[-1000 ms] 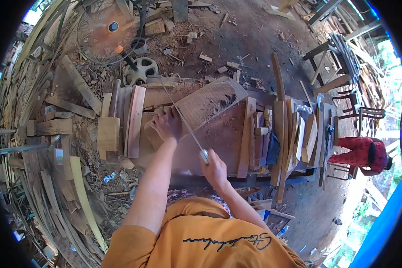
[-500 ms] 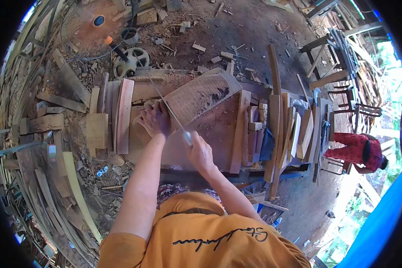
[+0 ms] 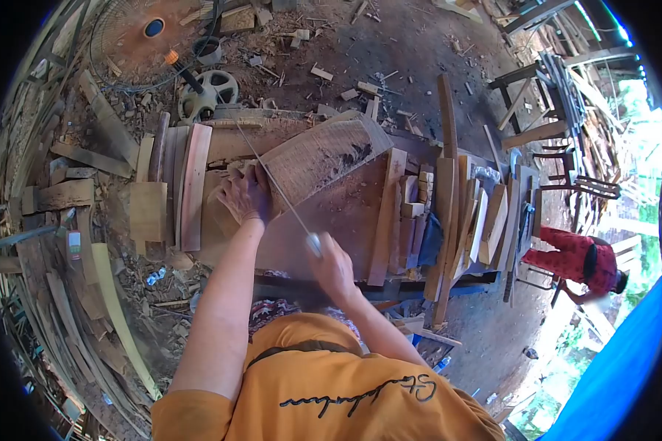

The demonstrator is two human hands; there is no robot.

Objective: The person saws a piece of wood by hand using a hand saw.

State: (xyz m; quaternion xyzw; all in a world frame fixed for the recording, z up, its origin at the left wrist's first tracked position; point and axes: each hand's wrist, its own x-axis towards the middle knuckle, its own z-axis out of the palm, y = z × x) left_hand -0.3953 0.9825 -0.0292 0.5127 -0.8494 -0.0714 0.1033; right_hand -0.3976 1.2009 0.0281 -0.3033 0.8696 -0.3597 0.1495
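Observation:
A thick wooden block (image 3: 327, 156) with a rough, dark-pitted edge lies slantwise on the workbench (image 3: 331, 228). My left hand (image 3: 244, 193) rests on the wood at the block's left end, fingers spread and pressing down. Just right of those fingers runs the thin blade of a handsaw (image 3: 290, 206), seen nearly edge-on across the wood. My right hand (image 3: 334, 270) is wrapped round the saw's pale handle, on the side nearer my body. How deep the blade sits in the wood cannot be made out.
Upright boards (image 3: 196, 187) stand left of the bench surface. Stacked planks and offcuts (image 3: 452, 220) crowd its right side. Beyond the bench are a fan (image 3: 153, 29) and its round base (image 3: 210, 94). A person in red (image 3: 581, 257) bends over at far right.
My right hand has drawn the saw handle toward my body, and the blade has slid with it. The left hand stays on the wood. The whole view has shifted slightly.

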